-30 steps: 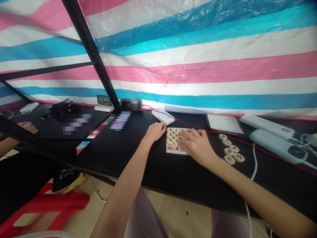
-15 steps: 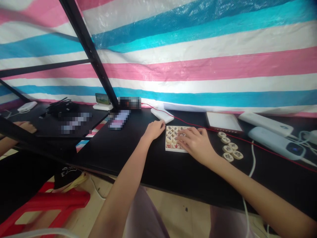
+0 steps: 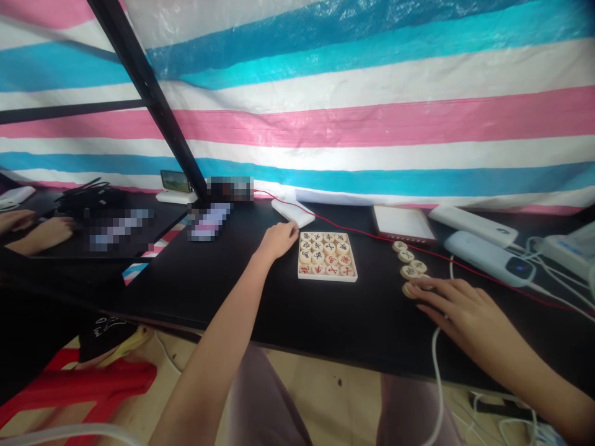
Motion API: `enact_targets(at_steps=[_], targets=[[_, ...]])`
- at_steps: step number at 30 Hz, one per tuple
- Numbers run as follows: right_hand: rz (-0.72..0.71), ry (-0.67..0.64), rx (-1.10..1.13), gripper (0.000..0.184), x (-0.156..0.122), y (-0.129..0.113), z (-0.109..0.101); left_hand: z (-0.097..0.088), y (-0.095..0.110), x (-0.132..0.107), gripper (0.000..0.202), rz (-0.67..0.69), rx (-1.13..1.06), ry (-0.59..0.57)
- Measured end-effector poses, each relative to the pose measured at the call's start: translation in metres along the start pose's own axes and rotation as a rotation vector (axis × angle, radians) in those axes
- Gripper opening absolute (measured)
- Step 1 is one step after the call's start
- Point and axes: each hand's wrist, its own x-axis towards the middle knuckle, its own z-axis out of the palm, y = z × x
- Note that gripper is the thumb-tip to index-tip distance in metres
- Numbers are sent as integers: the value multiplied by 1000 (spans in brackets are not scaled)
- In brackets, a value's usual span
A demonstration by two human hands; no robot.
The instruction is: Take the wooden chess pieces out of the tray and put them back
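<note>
Fingers of the right hand point left over the nearest loose piece, their tips at its right edge; with part of it hidden, I cannot tell whether they grip it or merely rest there. The piece is round, so it offers no long axis, and it seems to lie flat. Just past it, four other loose pieces run toward the far side in a staggered line, two of them side by side; another could be hidden beneath the hand.

Well to the left of those fingertips, and a little farther off, sits the white tray, nearly square, holding rows of inscribed discs, with red characters along its near side and black toward the far side. Black surface lies between.

The left hand is much the nearer to the tray: its fingers are curled beside the far left corner, with no piece visible in them, though contact with the rim is unclear. The right hand is nearer to the loose pieces.

Beyond the left fingers lies a white slab; at far right, a pale blue device.
</note>
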Motion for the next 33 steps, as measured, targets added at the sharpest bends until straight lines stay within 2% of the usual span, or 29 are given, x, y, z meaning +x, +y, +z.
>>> enact_targets(at_steps=[3, 7, 14, 19, 25, 29, 33], targets=[[29, 16, 105, 25, -2, -11, 4, -2, 2, -2, 25, -17, -2, -9], [-7, -13, 293, 17, 16, -23, 5, -2, 2, -4, 24, -15, 3, 3], [-16, 95, 443, 17, 87, -43, 0, -3, 2, -4, 23, -20, 5, -3], [-65, 86, 442, 14, 129, -57, 17, -4, 2, -4, 22, -19, 9, 3], [-72, 79, 470, 11, 134, -61, 39, -2, 0, -2, 24, -5, 9, -9], [-106, 80, 484, 11, 129, -63, 39, -2, 1, -1, 25, -5, 3, -14], [-68, 89, 399, 14, 128, -66, 35, -3, 2, -2, 24, -14, 4, -25]])
